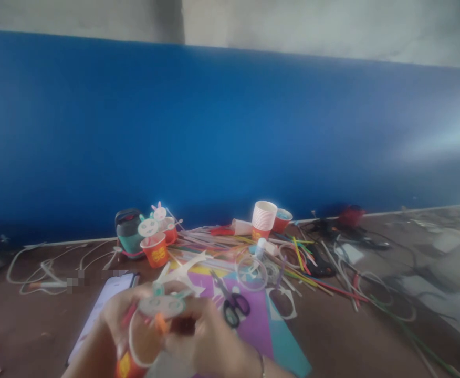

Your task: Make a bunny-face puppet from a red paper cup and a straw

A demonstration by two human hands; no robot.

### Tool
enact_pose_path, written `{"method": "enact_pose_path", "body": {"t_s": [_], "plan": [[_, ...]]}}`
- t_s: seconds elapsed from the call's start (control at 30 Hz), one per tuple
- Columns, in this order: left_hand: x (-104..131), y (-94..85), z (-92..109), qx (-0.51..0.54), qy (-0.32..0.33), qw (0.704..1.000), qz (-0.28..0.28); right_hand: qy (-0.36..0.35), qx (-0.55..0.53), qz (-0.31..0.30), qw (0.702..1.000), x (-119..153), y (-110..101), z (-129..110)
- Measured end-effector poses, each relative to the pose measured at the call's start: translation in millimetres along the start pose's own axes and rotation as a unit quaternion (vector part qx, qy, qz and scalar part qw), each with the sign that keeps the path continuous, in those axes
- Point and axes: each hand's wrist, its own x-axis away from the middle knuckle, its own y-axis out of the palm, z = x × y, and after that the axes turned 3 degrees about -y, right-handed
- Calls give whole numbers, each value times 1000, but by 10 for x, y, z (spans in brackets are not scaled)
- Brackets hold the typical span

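Near the bottom centre, my left hand (122,315) is closed round a red paper cup (129,366) with a pale rim, tilted so its opening shows. A white paper bunny face (162,306) with green-edged ears stands at the cup's far rim. My right hand (202,333) is closed at the cup's right side, its fingers pinching a small orange piece (161,324) beside the face. Motion blurs the fingertips and the cup's lower part. Black-handled scissors (233,307) lie just right of my hands on purple paper (253,331).
Behind my hands, a red cup (155,251) stands by a grey-green speaker (131,233). Stacked cups (263,218), a tape roll (251,274) and coloured strips spread across the brown table (332,336). A phone (102,310) lies left; cables trail on both sides.
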Motion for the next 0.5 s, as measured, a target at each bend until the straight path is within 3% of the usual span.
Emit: {"method": "enact_pose_path", "body": {"t_s": [0.1, 0.17, 0.33, 0.5], "plan": [[-111, 58, 166, -13, -10, 997, -72, -17, 41, -20, 999, 42, 5, -100], [-165, 111, 249, 17, 48, 997, -63, -23, 81, -23, 996, 69, 5, -168], [-193, 153, 300, 21, 19, 998, -63, -57, 185, -27, 981, 101, 1, -303], [-160, 121, 343, -1, 15, 998, -65, -45, 248, 0, 968, 115, 2, -205]]}}
